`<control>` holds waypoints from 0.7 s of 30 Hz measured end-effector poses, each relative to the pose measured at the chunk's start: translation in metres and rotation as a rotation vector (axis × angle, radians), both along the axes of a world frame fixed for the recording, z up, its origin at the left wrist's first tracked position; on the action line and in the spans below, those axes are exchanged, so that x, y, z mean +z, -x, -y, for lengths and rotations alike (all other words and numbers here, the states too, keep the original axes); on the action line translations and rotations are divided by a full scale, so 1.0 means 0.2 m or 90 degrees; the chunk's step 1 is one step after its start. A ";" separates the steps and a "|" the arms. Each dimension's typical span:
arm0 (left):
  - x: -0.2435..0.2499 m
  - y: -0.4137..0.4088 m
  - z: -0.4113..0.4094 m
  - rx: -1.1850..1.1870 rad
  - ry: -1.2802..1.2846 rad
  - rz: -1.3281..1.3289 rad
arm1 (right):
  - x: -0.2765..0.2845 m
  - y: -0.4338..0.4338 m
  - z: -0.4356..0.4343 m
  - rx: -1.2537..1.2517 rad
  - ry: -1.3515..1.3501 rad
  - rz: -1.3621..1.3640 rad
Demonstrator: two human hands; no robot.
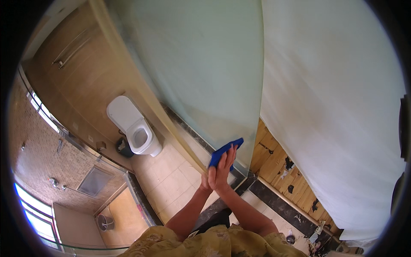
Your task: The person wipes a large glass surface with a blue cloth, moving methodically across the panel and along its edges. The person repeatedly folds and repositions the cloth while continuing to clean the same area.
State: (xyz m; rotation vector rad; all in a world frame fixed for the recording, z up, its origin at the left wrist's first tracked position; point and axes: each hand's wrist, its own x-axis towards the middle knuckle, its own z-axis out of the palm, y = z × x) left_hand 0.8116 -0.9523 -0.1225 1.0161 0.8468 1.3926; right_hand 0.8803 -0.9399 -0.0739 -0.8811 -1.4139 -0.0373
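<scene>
A folded blue cloth (219,155) lies against the lower part of a frosted glass panel (205,64). My right hand (223,168) holds the cloth there, its fingers stretched along it. Close beside it, my left hand (205,182) is at the lower end of the panel's yellowish upright edge (154,102). Its fingers are mostly hidden, so its grip does not show.
On the left stand a white toilet (140,137) with its lid up and a dark waste bin (124,147). A bucket (106,222) sits in the shower area. Right of the panel hangs a white sheet (327,96) above a wooden floor (273,149) strewn with dark scraps. A dark stone threshold (276,200) runs below.
</scene>
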 end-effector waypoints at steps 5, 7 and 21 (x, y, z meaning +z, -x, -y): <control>-0.06 0.05 0.06 0.021 0.053 0.088 | 0.60 -0.13 -0.18 0.041 -0.067 0.033; -0.06 0.07 0.07 0.049 0.153 0.084 | 0.76 -0.09 -0.14 0.038 -0.110 0.094; -0.13 0.10 0.01 0.047 0.127 0.040 | 0.58 -0.09 -0.20 0.044 -0.108 0.101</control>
